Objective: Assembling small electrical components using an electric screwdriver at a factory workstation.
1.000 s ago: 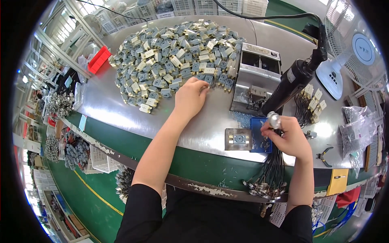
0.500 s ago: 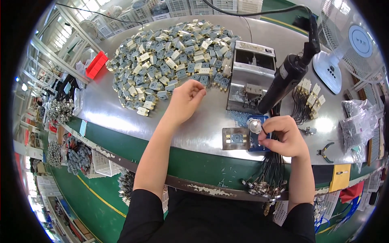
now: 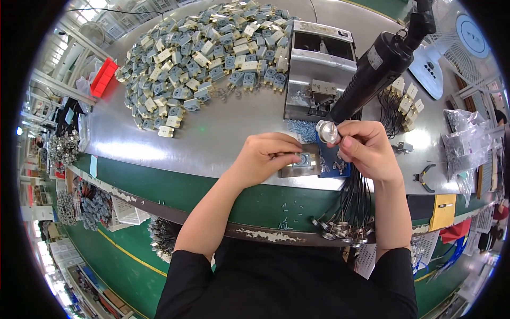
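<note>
My left hand rests over a small grey metal jig plate near the bench's front edge, fingertips on a small blue-grey part seated in it. My right hand pinches a round silver part just above a blue tray beside the jig. A black electric screwdriver hangs at a slant right above that hand. A large heap of grey and cream plastic parts covers the far left of the bench.
A grey metal fixture box stands behind the jig. Wired cream connectors, clear bags and pliers lie at the right. A white fan is at the far right, a red bin at the far left. Black wires hang over the front edge.
My left hand has pulled back from the heap of parts to the jig plate near the front edge. My right hand has stayed by the blue tray with the silver part.
</note>
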A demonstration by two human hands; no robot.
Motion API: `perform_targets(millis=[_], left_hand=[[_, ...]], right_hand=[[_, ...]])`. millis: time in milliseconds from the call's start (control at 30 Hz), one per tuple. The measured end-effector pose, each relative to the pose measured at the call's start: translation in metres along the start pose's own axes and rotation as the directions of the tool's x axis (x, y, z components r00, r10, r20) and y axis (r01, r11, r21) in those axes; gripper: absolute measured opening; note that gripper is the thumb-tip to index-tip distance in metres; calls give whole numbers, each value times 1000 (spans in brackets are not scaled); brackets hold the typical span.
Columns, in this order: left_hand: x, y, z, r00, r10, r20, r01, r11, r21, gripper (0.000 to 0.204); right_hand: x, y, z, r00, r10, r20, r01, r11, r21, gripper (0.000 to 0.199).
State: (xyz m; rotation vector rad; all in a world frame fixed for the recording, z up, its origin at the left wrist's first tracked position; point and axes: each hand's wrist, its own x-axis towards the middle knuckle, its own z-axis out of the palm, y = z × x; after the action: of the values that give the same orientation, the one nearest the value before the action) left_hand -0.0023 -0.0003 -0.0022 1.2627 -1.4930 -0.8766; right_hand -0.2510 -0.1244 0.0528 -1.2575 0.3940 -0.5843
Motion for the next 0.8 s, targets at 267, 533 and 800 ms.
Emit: perform_targets(millis=[267,533,800], left_hand=[[2,5,6,997,62,37,-64,995,74,22],[-1,1,-5,990,132,53,-139,976,166,32],[4,22,-7,947,299,-118,-280,948,153,41]], right_hand=[[2,1,10,996,-69,-50,59,982,-180,24],[2,-4,17,999,-33,-42,19,956,-292,19],[6,-7,33,1000,-2,12,8,818,-574,17]])
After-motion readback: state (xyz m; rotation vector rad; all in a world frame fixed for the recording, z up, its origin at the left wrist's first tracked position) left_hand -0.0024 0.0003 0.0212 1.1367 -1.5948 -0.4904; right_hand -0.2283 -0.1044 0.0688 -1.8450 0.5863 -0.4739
